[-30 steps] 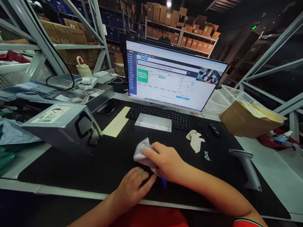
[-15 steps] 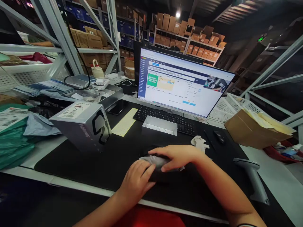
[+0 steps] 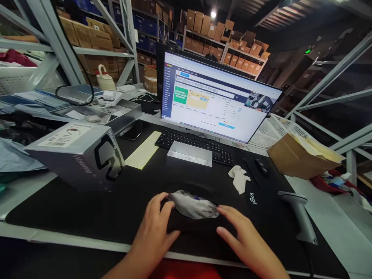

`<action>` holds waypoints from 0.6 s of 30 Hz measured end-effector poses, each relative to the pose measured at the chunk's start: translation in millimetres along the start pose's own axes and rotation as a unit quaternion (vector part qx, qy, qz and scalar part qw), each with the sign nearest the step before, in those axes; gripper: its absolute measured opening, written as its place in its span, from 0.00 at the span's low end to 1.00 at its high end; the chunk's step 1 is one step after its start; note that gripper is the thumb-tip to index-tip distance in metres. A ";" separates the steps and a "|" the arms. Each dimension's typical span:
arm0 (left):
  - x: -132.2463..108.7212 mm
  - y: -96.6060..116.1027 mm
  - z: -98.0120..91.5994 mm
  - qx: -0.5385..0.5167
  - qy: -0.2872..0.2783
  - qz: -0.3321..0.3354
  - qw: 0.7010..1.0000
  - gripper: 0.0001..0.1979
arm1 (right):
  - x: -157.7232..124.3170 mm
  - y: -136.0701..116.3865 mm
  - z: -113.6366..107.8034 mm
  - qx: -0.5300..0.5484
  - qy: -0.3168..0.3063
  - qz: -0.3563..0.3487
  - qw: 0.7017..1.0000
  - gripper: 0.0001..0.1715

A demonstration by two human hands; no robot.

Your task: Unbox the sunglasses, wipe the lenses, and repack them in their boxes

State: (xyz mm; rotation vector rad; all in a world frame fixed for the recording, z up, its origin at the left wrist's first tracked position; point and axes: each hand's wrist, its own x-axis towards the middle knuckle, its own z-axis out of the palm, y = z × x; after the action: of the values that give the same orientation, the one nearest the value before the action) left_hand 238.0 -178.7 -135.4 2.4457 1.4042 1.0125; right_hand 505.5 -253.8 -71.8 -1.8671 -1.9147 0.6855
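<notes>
A crumpled grey cloth (image 3: 194, 205) lies on top of a flat black object (image 3: 195, 224) on the black desk mat (image 3: 87, 205). My left hand (image 3: 157, 230) grips the black object's left edge, thumb beside the cloth. My right hand (image 3: 244, 236) rests at its right edge, fingers spread, fingertips by the cloth. A small silver tray (image 3: 189, 154) stands behind them, in front of the keyboard (image 3: 197, 143). A second crumpled white cloth (image 3: 238, 177) lies to the right.
A grey product box (image 3: 78, 155) stands at the left, a yellow label sheet (image 3: 143, 150) and phone (image 3: 134, 130) behind it. A monitor (image 3: 215, 99), mouse (image 3: 262, 167), barcode scanner (image 3: 300, 217) and cardboard box (image 3: 299, 155) fill the back and right. Shelving surrounds the desk.
My right hand let go of the grey cloth and moved to the right edge of the black object. The cloth now lies on top. My left hand shifted slightly left.
</notes>
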 end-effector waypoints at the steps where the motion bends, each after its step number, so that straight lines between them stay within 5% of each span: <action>1: -4.2 1.1 1.1 0.049 0.009 0.006 0.999 0.27 | -1.9 -0.7 7.1 0.003 -0.013 0.016 1.000 0.29; 4: -11.6 1.6 2.5 0.111 0.010 0.013 0.994 0.24 | -1.4 -7.5 23.7 0.008 -0.032 0.046 0.998 0.36; 9: -14.5 -4.3 4.4 0.050 0.023 0.045 0.997 0.24 | 4.8 -11.4 33.3 -0.005 -0.019 0.026 0.999 0.51; 13: -17.6 -8.4 2.7 0.049 0.035 0.082 0.995 0.20 | 4.8 -7.3 26.9 -0.019 -0.023 0.024 0.999 0.46; 18: -18.3 -4.9 -5.7 0.041 0.039 0.097 0.994 0.13 | 4.2 -0.4 2.3 -0.015 -0.109 0.030 0.994 0.44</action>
State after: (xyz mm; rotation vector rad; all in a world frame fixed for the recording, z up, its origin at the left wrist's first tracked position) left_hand 224.9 -191.9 -142.0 2.6723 1.2753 1.1225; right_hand 503.6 -249.8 -73.8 -1.9440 -2.0176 0.9175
